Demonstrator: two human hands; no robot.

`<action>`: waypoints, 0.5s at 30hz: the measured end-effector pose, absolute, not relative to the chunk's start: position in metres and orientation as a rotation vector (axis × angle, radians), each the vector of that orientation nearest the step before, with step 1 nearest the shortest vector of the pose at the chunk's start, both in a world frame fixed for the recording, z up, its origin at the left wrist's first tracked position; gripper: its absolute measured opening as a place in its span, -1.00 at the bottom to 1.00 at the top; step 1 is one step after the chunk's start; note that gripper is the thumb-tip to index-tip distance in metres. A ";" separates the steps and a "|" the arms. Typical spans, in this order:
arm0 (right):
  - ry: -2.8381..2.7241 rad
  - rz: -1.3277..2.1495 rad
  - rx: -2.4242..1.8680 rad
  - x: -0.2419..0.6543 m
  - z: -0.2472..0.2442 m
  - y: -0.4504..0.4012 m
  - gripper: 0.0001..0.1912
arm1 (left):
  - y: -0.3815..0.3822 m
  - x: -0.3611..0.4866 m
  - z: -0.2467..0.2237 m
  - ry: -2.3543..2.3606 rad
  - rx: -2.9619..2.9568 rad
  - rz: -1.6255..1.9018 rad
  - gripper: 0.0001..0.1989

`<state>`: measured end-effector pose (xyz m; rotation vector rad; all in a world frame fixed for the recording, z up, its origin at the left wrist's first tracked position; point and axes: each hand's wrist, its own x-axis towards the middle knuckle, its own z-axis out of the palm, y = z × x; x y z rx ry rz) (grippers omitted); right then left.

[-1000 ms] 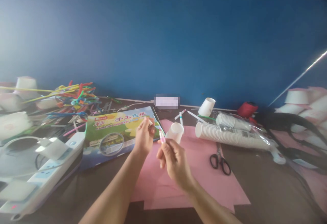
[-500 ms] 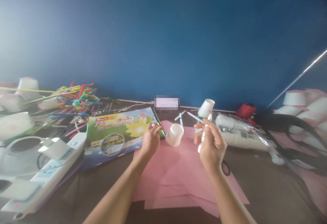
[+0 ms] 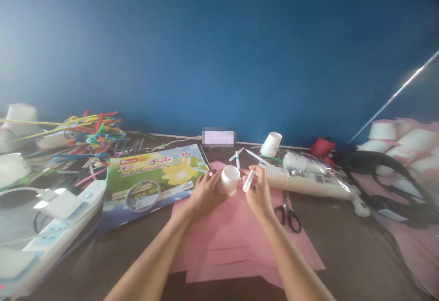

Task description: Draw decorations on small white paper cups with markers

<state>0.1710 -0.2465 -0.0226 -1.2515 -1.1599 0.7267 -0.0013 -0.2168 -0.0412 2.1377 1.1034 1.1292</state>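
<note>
A white paper cup (image 3: 230, 180) has its open rim turned up and toward me. My left hand (image 3: 206, 193) is wrapped round its left side and base. Just to the right, my right hand (image 3: 258, 195) pinches a white marker (image 3: 249, 181), and its fingers are close to the cup's side; whether they touch it I cannot tell. Pink paper sheets (image 3: 226, 237) lie beneath both hands. Beyond the cup are a green-banded marker (image 3: 238, 159) and other pens. Black-handled scissors (image 3: 288, 216) rest on the paper's right side.
A colour-paper pack (image 3: 147, 191) lies left, with a power strip (image 3: 65, 241) and a pile of pipe cleaners (image 3: 98, 131) beyond. Bagged stacked cups (image 3: 305, 183) lie right, near an upside-down cup (image 3: 271, 144). More cups (image 3: 394, 143) sit far right, and a blue wall (image 3: 219, 54) stands behind.
My left hand has reached right and closed round the cup, which is now tipped more upright. My right hand has moved left with the marker, toward the cup, uncovering the scissors.
</note>
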 end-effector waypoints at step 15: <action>-1.059 0.879 -1.079 0.166 0.005 -0.257 -0.66 | -0.231 0.000 -0.005 0.602 1.388 0.979 -0.55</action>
